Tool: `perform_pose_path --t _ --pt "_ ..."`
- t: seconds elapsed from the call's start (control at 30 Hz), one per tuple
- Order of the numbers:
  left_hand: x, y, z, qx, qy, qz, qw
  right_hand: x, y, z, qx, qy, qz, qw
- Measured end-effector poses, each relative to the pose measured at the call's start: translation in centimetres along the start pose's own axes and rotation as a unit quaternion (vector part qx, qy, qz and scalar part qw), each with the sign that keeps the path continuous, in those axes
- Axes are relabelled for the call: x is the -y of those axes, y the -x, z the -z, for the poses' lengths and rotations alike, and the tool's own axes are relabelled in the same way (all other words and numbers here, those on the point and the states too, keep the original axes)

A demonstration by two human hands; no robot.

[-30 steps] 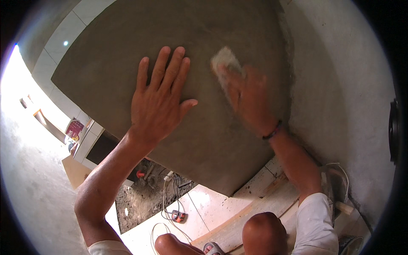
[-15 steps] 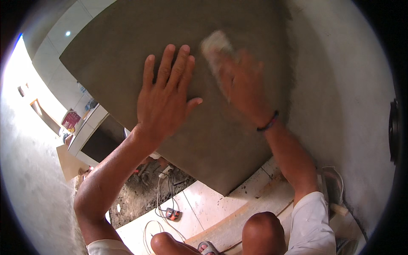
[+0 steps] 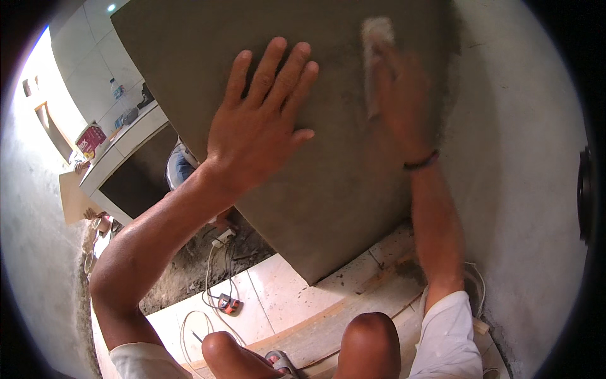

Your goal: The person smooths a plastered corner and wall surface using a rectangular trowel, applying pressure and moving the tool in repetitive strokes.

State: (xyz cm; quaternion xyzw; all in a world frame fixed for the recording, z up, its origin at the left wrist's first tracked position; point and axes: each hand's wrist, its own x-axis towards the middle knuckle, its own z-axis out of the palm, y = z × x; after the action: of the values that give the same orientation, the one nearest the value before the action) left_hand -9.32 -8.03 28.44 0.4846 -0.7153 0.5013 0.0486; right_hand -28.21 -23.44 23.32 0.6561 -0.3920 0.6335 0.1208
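Note:
A grey-brown, freshly smoothed cement surface (image 3: pixel 303 208) fills the middle of the view, its near corner pointing toward my knees. My left hand (image 3: pixel 255 126) lies flat against it, fingers spread and holding nothing. To its right, my right hand (image 3: pixel 404 101) is blurred by motion and grips a pale, elongated pad (image 3: pixel 379 31). The pad's far end sticks out beyond my fingers and looks pressed to the cement; its exact kind is smeared. A dark band (image 3: pixel 421 161) circles my right wrist.
A bare grey wall (image 3: pixel 505 158) rises at the right. Below lie pale floor tiles (image 3: pixel 265 290), a wooden plank (image 3: pixel 341 335), a cable and an orange-black tape measure (image 3: pixel 229 304). At left, a tiled counter (image 3: pixel 129 139) holds a bottle; a person's blue clothing (image 3: pixel 180 167) shows beside it.
My right hand has moved right and farther up the cement with the pad, widening the gap between my hands. My left hand stays flat on the surface. The whole view has shifted slightly.

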Motion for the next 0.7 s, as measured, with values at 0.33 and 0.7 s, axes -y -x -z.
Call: perform_pose_path --t 0.33,0.7 --pt "-0.2 -1.3 -0.2 0.010 -0.027 -0.030 0.999 -8.2 17.0 -3.8 -0.018 -0.031 -0.160 0.986" --pt "-2.4 -5.1 -1.1 0.034 -0.129 -0.073 0.988 -9.3 6.4 -2.9 -0.028 -0.095 -0.195 0.976"
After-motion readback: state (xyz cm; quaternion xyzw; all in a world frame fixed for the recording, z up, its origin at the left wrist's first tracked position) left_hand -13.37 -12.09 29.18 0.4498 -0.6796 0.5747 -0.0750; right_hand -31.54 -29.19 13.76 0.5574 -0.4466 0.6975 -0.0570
